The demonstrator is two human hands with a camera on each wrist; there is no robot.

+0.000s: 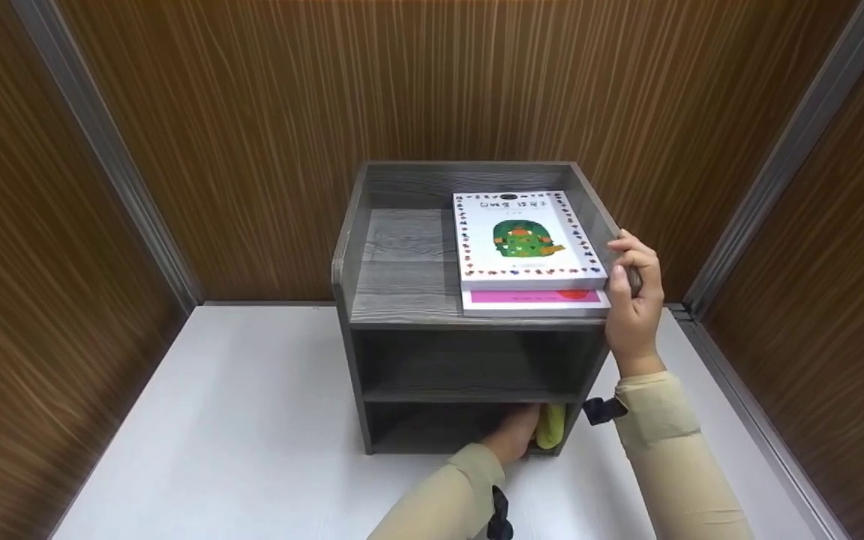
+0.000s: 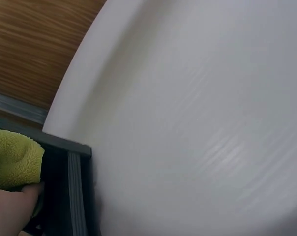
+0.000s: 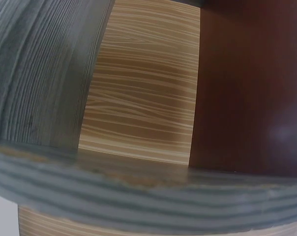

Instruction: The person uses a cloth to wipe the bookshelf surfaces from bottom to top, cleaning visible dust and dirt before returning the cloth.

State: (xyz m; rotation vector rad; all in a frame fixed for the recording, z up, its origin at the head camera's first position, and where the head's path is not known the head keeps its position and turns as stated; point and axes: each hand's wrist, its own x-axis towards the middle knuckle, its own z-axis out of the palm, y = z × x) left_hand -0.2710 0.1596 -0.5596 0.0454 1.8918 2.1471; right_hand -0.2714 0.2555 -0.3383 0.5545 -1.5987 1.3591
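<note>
A grey wood-grain shelf unit (image 1: 409, 255) stands on the white table. My left hand (image 1: 516, 435) reaches into its bottom compartment and holds a yellow-green cloth (image 1: 550, 426) by the inner right wall. In the left wrist view, the thumb side of the hand (image 2: 11, 211) lies against the fuzzy cloth (image 2: 15, 160); the other fingers are hidden. My right hand (image 1: 636, 300) grips the upper front of the right side panel, thumb in front. It does not show in the right wrist view, where a panel edge (image 3: 138, 196) crosses close up.
Two books lie stacked on the top shelf's right side: a white one with a green picture (image 1: 529, 236) over a pink-and-white one (image 1: 537, 297). Brown wood-grain walls (image 1: 289, 90) enclose the white table (image 1: 252, 420) at the back and sides.
</note>
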